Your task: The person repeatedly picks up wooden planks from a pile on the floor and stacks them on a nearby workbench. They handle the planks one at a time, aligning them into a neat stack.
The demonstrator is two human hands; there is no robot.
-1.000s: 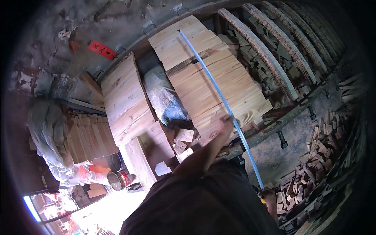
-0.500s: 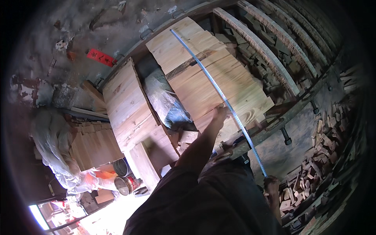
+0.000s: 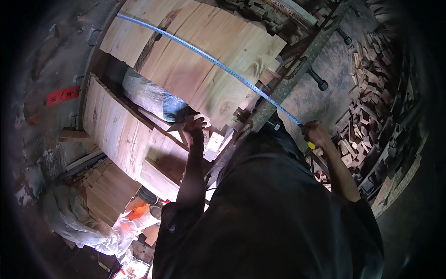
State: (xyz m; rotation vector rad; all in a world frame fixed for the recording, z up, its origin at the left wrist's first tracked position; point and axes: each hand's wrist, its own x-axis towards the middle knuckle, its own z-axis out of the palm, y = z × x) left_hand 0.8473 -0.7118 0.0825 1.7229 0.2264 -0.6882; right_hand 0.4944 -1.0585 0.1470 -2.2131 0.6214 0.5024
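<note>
My right hand grips a tape measure, its yellow case partly showing below the fingers. From there the blue-white blade runs out straight across a pale wood panel to its far left edge. My left hand is at the near end of a gap between two panels, its fingers bent over a small wood block; the hand hides part of the block. Beside that hand, a clear plastic-wrapped bundle with a blue end lies in the gap.
A second pale panel lies left of the gap. Large bolts stick out from a metal rail at the near edge. Scrap wood is heaped at right. Plastic sheeting covers stacked boards at lower left.
My left hand has left the tape blade and moved to the wood block in the gap. The right hand still holds the tape measure. The view has turned and shifted.
</note>
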